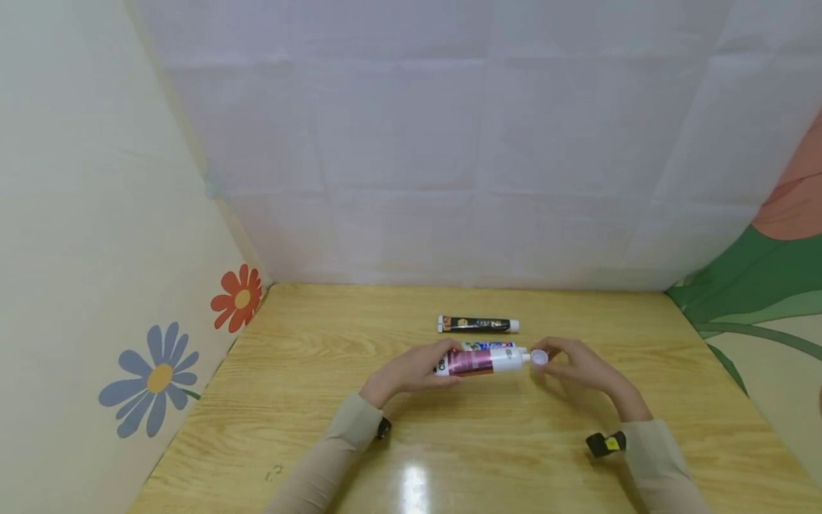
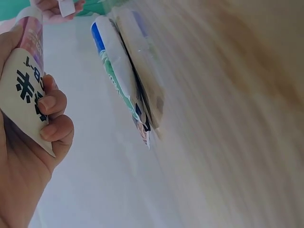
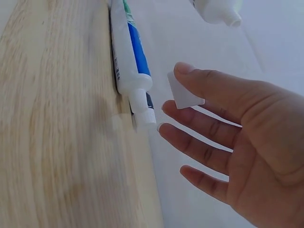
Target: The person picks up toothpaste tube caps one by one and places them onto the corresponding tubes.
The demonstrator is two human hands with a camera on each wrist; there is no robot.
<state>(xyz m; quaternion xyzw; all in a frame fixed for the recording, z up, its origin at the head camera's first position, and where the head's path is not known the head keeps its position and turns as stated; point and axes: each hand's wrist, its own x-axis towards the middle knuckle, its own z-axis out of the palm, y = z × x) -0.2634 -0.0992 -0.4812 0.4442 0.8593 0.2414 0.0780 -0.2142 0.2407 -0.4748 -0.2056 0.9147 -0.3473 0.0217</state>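
Note:
My left hand [image 1: 411,371] grips a pink-and-white toothpaste tube [image 1: 478,362], held above the table with its uncapped nozzle pointing right. In the left wrist view, the fingers curl round the tube's white lower part [image 2: 23,88], which bears dark lettering. Just right of the nozzle, my right hand [image 1: 581,364] pinches a white cap [image 1: 539,357] between thumb and fingers, its hollow side facing up toward the head camera. The right wrist view shows this cap [image 3: 183,92] apart from the tube's white shoulder and nozzle [image 3: 218,12], the other fingers loosely bent.
Behind the held tube, a blue, green and white tube [image 1: 489,346] lies on the wooden table [image 1: 334,321], mostly hidden in the head view. Farther back is a black tube [image 1: 478,325] with a white cap. A white sheet [image 1: 398,143] hangs at the table's rear edge.

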